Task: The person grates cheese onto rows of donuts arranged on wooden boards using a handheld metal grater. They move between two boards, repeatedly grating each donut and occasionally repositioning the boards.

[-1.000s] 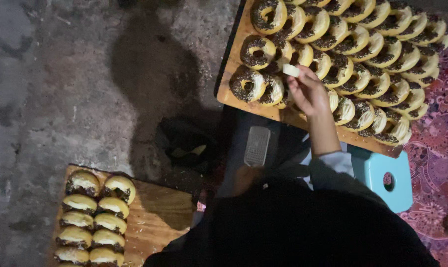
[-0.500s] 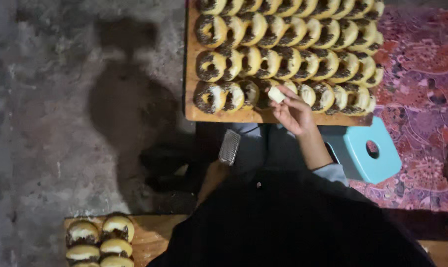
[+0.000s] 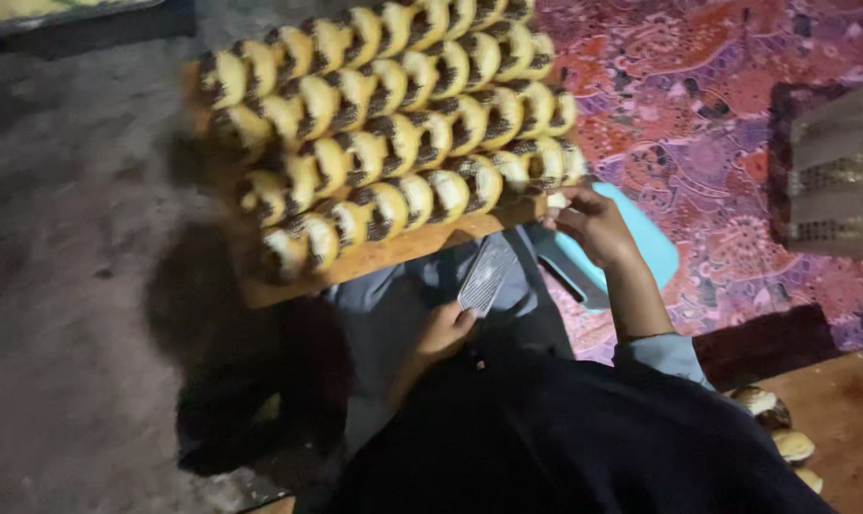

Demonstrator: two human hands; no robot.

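Covering most of the wooden board (image 3: 260, 290), chocolate-topped doughnuts (image 3: 393, 124) lay in rows (all seemingly coated already); the left hand (image 3: 443, 331) gripped a small metal grater (image 3: 486, 276), while the right hand (image 3: 595, 225) pinched a pale lump (image 3: 556, 200) at the board's edge.

The person wears a dark, almost black garment that drapes loosely over the chest and fills the lower part of the view. Under it, a light grey-blue sleeve (image 3: 667, 354) ends in a cuff partway along the right forearm, and grey-blue trousers (image 3: 403, 305) cover the legs. Both hands are bare, without gloves, rings or a watch.
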